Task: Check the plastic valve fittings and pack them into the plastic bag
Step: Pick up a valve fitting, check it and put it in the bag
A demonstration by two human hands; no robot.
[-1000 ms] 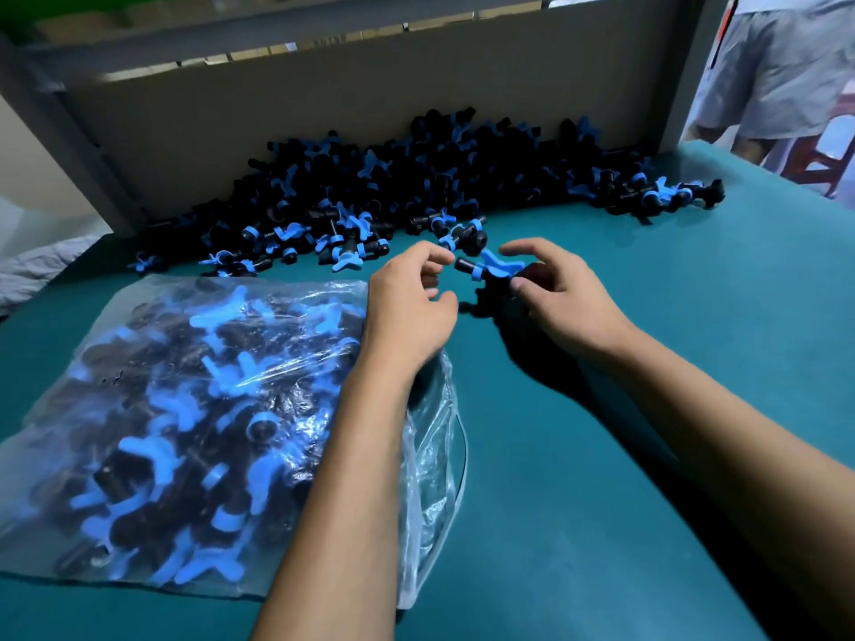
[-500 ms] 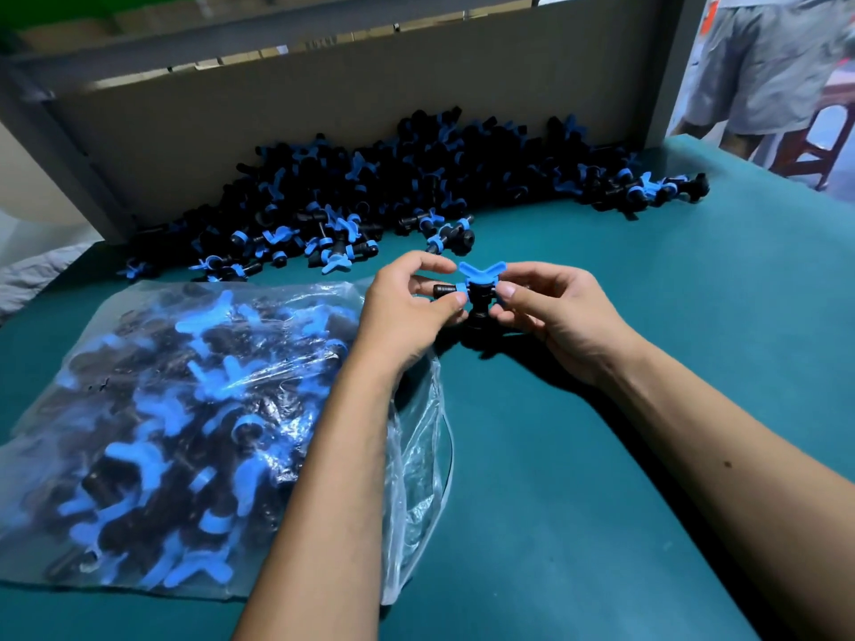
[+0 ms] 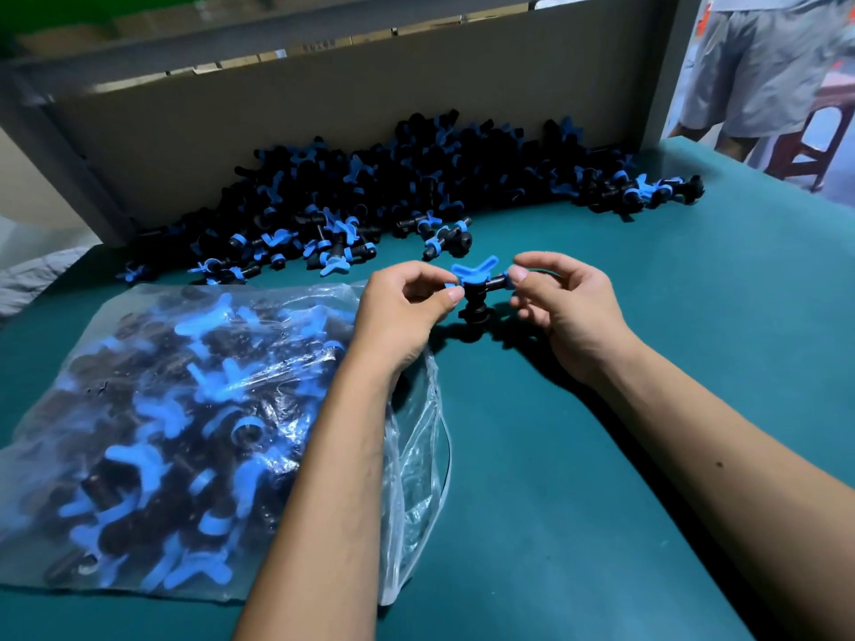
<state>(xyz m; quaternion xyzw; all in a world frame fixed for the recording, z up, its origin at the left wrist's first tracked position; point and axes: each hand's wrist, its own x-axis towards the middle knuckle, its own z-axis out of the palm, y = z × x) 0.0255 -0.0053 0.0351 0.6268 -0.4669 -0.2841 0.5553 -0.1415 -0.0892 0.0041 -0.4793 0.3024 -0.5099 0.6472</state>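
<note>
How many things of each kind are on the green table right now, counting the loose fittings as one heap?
Valve fitting held between the left hand and right hand: 1
Heap of loose fittings: 1
Plastic bag with fittings inside: 1
Total: 3

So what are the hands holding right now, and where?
One valve fitting: left hand pinches its left end, right hand its right end.
</note>
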